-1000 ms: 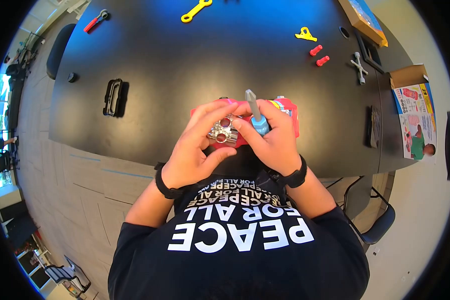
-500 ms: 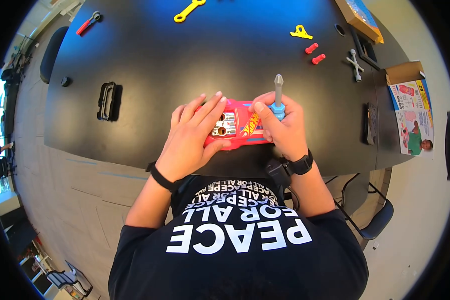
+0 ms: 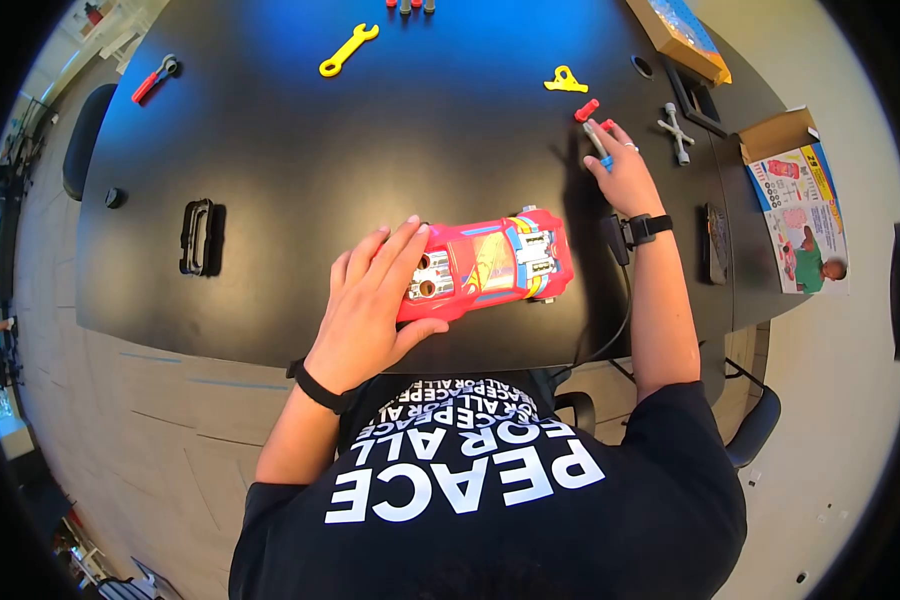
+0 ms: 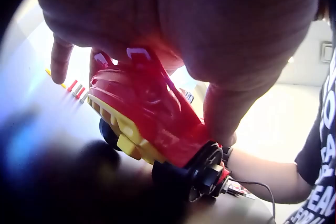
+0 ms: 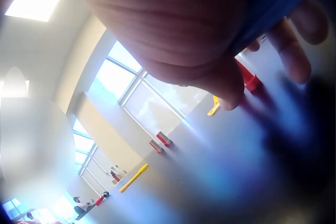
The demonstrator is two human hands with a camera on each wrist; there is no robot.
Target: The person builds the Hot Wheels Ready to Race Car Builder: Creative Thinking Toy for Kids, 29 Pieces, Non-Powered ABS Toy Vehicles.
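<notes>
A red toy car (image 3: 490, 262) stands near the table's front edge. My left hand (image 3: 365, 305) lies over its left end, thumb on the near side and fingers across the top; in the left wrist view the red body (image 4: 152, 108) shows below the palm, with a yellow strip and black wheels. Farther right, my right hand (image 3: 627, 182) holds a blue-handled screwdriver (image 3: 597, 142), its grey shaft pointing away from me. Two small red pegs lie by its fingers, one (image 3: 587, 110) in plain sight, the other (image 3: 607, 125) partly covered by the fingers.
A yellow wrench (image 3: 349, 51), a yellow piece (image 3: 566, 80) and a red-handled tool (image 3: 155, 80) lie toward the back. On the left is a black frame (image 3: 198, 237); on the right, a grey cross-shaped tool (image 3: 676, 134), a black tray (image 3: 715, 243) and an open box (image 3: 782, 140).
My right hand has moved away from the car, outward to the red pegs, carrying the screwdriver. My left hand stays on the car, which now shows more of its top.
</notes>
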